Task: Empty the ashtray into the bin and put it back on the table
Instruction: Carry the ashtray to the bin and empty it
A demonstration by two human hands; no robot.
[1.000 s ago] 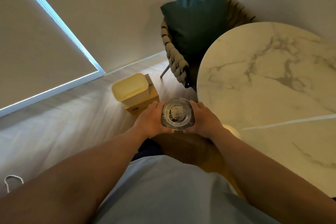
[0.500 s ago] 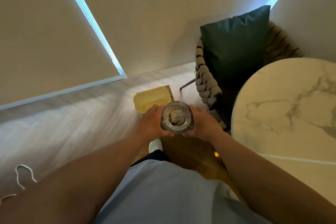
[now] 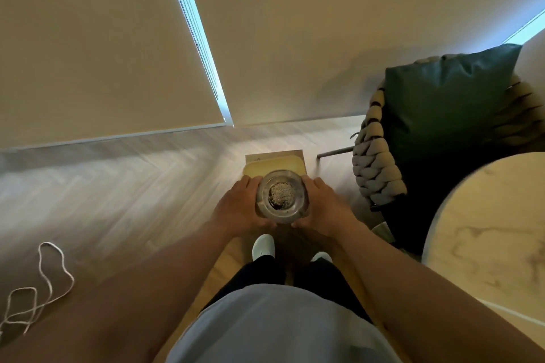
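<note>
A round glass ashtray [image 3: 281, 197] with a heap of grey ash in its middle is held level in front of me. My left hand [image 3: 239, 206] grips its left side and my right hand [image 3: 325, 207] grips its right side. Just beyond and below the ashtray a yellow bin [image 3: 275, 164] with a tan box-like base stands on the wooden floor; the ashtray covers its near edge. The round white marble table [image 3: 483, 233] is at the right edge of the view.
A woven rope chair [image 3: 376, 156] with a dark green cushion [image 3: 448, 103] stands between the bin and the table. A loose white cord [image 3: 44, 289] lies on the floor at the left. Window blinds rise behind the bin. My white shoes [image 3: 263, 246] are below the ashtray.
I have turned left and stepped away from the table, which slid to the right edge. The ashtray, still in both hands, is now right over the near side of the yellow bin.
</note>
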